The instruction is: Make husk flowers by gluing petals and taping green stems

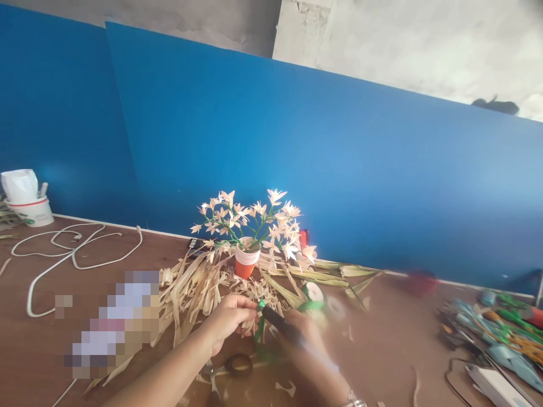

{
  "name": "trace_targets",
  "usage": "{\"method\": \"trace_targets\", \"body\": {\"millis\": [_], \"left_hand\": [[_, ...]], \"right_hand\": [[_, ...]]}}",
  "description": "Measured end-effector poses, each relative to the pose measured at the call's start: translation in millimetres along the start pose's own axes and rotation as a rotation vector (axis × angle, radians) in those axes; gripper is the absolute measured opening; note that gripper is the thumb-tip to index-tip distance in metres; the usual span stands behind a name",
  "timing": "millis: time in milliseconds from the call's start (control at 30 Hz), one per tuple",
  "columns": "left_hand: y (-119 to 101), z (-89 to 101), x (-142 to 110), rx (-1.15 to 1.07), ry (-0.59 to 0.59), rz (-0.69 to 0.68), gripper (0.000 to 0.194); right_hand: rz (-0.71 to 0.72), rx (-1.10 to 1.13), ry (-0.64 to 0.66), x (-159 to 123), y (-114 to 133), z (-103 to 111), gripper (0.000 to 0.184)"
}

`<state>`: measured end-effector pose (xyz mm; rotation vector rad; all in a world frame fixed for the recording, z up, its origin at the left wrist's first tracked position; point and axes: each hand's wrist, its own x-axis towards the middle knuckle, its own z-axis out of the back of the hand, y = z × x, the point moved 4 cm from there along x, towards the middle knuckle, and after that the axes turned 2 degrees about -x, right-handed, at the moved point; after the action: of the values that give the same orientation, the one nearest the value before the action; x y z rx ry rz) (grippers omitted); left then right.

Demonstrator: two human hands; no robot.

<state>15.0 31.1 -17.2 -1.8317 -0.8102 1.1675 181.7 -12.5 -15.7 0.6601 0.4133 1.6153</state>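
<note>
Left hand [225, 322] pinches green tape [260, 305] between its fingers; right hand [304, 333] grips a dark stick [274, 318]. Flowerpot [246, 263] at twelve o'clock, near the back edge; counter [382, 339] opens toward three.

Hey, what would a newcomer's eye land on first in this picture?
Probably the pale flowers rising from an orange-and-white cup before the large blue panel. Just below, nearer the camera, the left hand pinches a small green piece, and the right hand, blurred, grips a dark tool beside it.
</note>
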Motion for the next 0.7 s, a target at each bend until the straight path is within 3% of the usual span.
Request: {"method": "trace_targets", "body": {"millis": [700], "left_hand": [[2.1, 0.2, 1.0, 0.079, -0.002, -0.025, 0.019]], "right_hand": [[0.025, 0.039, -0.002, -0.3, 4.0, 3.3, 0.015]]}}
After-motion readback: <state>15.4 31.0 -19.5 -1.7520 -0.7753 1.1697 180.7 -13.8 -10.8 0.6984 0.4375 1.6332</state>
